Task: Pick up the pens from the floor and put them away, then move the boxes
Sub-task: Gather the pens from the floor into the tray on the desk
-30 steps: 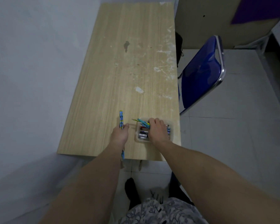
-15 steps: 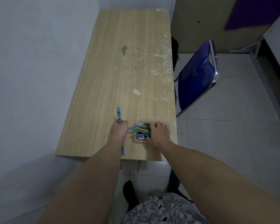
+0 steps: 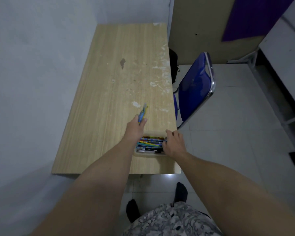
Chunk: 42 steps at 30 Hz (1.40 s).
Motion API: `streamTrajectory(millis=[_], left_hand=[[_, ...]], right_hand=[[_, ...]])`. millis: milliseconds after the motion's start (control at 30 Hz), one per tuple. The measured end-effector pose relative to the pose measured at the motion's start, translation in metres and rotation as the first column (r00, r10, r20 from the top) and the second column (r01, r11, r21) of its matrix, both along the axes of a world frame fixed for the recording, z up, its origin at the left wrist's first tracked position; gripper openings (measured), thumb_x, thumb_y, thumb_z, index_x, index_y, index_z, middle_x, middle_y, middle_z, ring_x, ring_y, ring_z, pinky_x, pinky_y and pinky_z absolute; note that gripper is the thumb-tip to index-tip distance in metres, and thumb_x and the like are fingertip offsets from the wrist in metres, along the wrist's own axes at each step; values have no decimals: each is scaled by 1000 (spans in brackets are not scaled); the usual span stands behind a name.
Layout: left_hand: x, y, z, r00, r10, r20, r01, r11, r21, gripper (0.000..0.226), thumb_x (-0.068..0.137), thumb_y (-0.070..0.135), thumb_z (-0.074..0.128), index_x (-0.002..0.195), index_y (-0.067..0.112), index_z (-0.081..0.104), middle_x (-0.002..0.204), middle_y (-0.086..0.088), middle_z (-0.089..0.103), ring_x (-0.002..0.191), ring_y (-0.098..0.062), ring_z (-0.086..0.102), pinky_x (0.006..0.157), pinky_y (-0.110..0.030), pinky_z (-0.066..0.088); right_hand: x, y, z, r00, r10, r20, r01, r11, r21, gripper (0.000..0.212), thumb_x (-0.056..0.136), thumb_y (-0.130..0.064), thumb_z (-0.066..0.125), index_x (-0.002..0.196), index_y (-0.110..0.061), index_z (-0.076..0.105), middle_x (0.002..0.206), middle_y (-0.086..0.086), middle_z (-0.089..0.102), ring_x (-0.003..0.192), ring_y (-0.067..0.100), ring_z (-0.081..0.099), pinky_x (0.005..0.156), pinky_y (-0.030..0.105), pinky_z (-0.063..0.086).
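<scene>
A clear plastic box (image 3: 149, 154) stands near the front right corner of the wooden table (image 3: 109, 86). It holds several coloured pens (image 3: 150, 143) lying side by side. My left hand (image 3: 134, 128) hovers just left of and beyond the box and grips a blue and yellow pen (image 3: 142, 113) that points away from me. My right hand (image 3: 174, 142) rests over the box's right end, fingers curled onto the pens and the rim there.
A blue folding chair (image 3: 196, 86) with a chrome frame stands right of the table. A grey wall runs along the table's left side. A dark bag (image 3: 173, 65) sits behind the chair. My feet in dark socks (image 3: 181, 193) are on the tiled floor.
My left hand has moved right and forward with its pen, now tilted over the table beyond the box. My right hand slid to the box's right end, uncovering the pens.
</scene>
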State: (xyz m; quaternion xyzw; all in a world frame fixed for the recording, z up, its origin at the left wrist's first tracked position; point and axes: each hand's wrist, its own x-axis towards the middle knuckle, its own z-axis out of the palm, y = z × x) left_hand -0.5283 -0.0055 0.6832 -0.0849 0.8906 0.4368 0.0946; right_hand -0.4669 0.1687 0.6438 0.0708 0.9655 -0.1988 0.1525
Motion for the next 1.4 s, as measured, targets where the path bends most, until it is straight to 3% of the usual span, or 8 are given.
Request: streamTrajectory(millis=[67, 200, 400, 500, 633, 933, 1167, 1400], left_hand=[[5, 5, -7, 975, -203, 87, 217, 955, -200, 26, 98, 42, 50, 95, 17, 52, 84, -13, 63, 79, -32, 60, 71, -39, 47], [15, 11, -16, 863, -410, 296, 505, 707, -495, 21, 97, 31, 43, 112, 17, 45, 106, -16, 62, 93, -37, 61, 73, -40, 45], [24, 12, -26, 740, -568, 362, 608, 332, -721, 34, 94, 13, 46, 127, 18, 42, 118, -7, 56, 106, -31, 59, 76, -41, 46], [26, 20, -35, 708, -623, 332, 570, 227, -789, 31, 95, 11, 44, 126, 17, 43, 118, -7, 54, 106, -28, 57, 83, -39, 45], [33, 32, -50, 675, -681, 284, 540, 193, -819, 34, 95, 11, 41, 129, 12, 43, 120, -11, 53, 106, -30, 53, 86, -40, 41], [42, 37, -66, 636, -757, 152, 495, 248, -833, 45, 87, 15, 34, 131, 15, 44, 113, -11, 51, 98, -31, 50, 84, -42, 41], [47, 33, -63, 670, -741, 55, 502, 397, -768, 52, 89, 56, 48, 126, 19, 47, 118, -4, 48, 104, -26, 46, 91, -41, 38], [59, 23, -61, 681, -722, 124, 510, 346, -787, 22, 87, 25, 62, 108, 19, 59, 113, -6, 56, 102, -29, 49, 86, -43, 40]], right_hand=[[1, 8, -2, 1000, -18, 6, 18, 1000, 1, 47, 95, -26, 48, 140, -15, 37, 129, 15, 44, 117, 31, 37, 98, 40, 35], [3, 21, -7, 998, -61, 33, 62, 998, -22, 47, 96, -26, 48, 139, -15, 36, 131, 16, 43, 119, 32, 37, 99, 41, 37], [4, 26, -16, 990, -107, 93, 114, 991, -68, 46, 99, -32, 45, 141, -16, 35, 134, 17, 43, 123, 34, 36, 102, 44, 37], [4, 25, -19, 987, -107, 123, 119, 988, -97, 47, 99, -29, 45, 142, -16, 33, 135, 18, 41, 125, 35, 34, 103, 44, 36], [3, 26, -23, 982, -114, 149, 133, 983, -127, 49, 97, -26, 46, 143, -15, 31, 136, 18, 41, 125, 36, 35, 102, 44, 35], [1, 18, -23, 976, -109, 190, 147, 968, -204, 47, 95, -21, 47, 139, -14, 32, 135, 18, 40, 123, 39, 36, 100, 43, 36], [-1, 16, -22, 966, -147, 214, 191, 961, -201, 39, 98, -21, 41, 136, -13, 34, 134, 20, 40, 124, 39, 36, 101, 46, 37], [2, 20, -21, 966, -151, 211, 192, 963, -191, 34, 99, -23, 41, 130, -13, 37, 134, 20, 41, 122, 39, 38, 100, 46, 38]])
